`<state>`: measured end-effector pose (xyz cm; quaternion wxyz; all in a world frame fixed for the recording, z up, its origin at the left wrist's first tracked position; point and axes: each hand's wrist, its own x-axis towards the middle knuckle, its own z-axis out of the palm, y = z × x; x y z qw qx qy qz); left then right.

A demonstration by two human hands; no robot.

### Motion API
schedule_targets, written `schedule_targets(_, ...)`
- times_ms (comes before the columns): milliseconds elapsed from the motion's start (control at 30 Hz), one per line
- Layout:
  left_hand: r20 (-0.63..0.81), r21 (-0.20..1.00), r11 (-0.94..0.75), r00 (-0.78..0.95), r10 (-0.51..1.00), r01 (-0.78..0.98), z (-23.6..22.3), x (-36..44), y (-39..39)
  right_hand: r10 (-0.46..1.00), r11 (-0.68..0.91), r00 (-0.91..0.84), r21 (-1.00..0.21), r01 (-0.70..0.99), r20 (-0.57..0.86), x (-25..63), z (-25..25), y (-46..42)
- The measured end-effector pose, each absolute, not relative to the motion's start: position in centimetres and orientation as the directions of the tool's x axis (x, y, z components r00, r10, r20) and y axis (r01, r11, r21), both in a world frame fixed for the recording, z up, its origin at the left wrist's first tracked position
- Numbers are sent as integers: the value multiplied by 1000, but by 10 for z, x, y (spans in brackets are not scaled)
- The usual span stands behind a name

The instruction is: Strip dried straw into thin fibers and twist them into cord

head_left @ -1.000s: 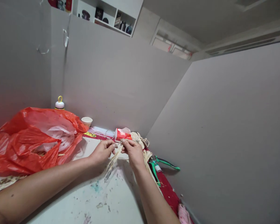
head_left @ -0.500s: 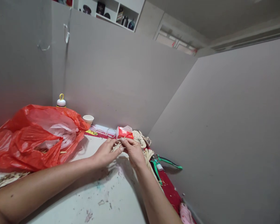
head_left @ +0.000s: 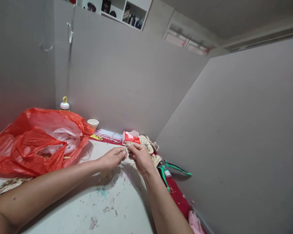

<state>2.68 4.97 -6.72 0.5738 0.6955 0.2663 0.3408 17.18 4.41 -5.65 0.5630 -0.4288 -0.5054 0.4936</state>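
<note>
My left hand (head_left: pixel 114 157) is closed, with thumb and fingers pinched on pale straw strands (head_left: pixel 126 148). Close beside it, my right hand (head_left: pixel 139 156) pinches the same strands between thumb and forefinger. Only a short bit of straw shows between the fingertips; the hands cover most of it. Loose straw ends (head_left: pixel 105 175) hang blurred beneath the left hand. Both hands are above the white tabletop (head_left: pixel 117 208), in front of a red tissue pack (head_left: pixel 132 137).
At left lies a red plastic bag (head_left: pixel 26 146) with straw inside, near a paper cup (head_left: pixel 93 123) and a bottle (head_left: pixel 64 106). Woven straw pieces (head_left: pixel 146 143) and green-handled pliers (head_left: pixel 164 172) lie along the right edge, by grey partitions (head_left: pixel 117 71).
My left hand has turned and closed, its fingers now pinched together near the right fingertips. Less of the straw bundle shows between the hands. The view has shifted slightly.
</note>
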Motion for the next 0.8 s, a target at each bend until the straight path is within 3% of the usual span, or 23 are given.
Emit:
schedule_targets(167, 146, 979, -204, 670, 728, 8, -71, 28, 51, 978, 205, -25, -974, -92, 209, 178, -63, 51)
schedule_targets(367, 336, 873, -474, 566, 753, 113, -82, 23, 59, 880, 341, 410, -920, -192, 240, 206, -66, 68)
schedule_targets(533, 240, 939, -318, 407, 881, 134, -109, 17, 90, 758, 437, 602, -881, -181, 252, 246, -60, 74)
schedule_targets(633, 171, 981, -181, 130, 977, 70, -111, 11, 108, 794, 404, 554, -899, -171, 251, 254, -55, 71)
schedule_targets(700, 216, 976, -216, -46, 975, -6, -101, 8, 112, 868, 335, 432, -931, -148, 244, 248, -51, 66)
schedule_targets(800, 292, 946, -298, -66, 954, -127, -80, 10, 101, 953, 250, 191, -966, -61, 234, 225, -46, 55)
